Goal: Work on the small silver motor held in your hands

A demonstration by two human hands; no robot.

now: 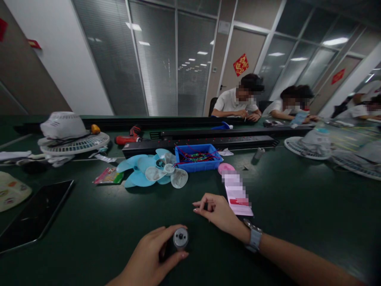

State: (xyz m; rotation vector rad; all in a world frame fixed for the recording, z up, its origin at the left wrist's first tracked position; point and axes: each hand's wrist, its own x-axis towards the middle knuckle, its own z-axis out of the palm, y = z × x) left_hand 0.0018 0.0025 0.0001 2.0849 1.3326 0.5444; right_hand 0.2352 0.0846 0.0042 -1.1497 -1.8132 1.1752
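Two bare hands are at work over a dark green table (297, 202), the left hand (162, 252) nearest the table's front edge with a metal cylinder (180, 239) gripped between thumb and fingers. The cylinder's round end, marked by small dark holes, faces up; whether its base touches the table cannot be told. Ahead and to the right of it, the right hand (216, 210) hangs with fingers curled and thumb and forefinger drawn narrow; whether a small item is pinched there cannot be made out. A watch (254, 236) circles the right wrist. Just beyond that hand lies a pink, partly blurred object (236, 190), and farther ahead a blue bin (200, 166) holds red and dark wires (196, 157). Light blue fan blades (137, 163) and a smaller grey propeller (169, 168) lie ahead of the left hand, beside a clear plastic packet (108, 176). Well to the left hand's left is a black tablet (37, 214); beyond the packet are a red power drill (128, 139) and a fan guard (91, 142). A second cylinder (260, 152) stands past the right hand, while co-workers (235, 105) sit across the table.
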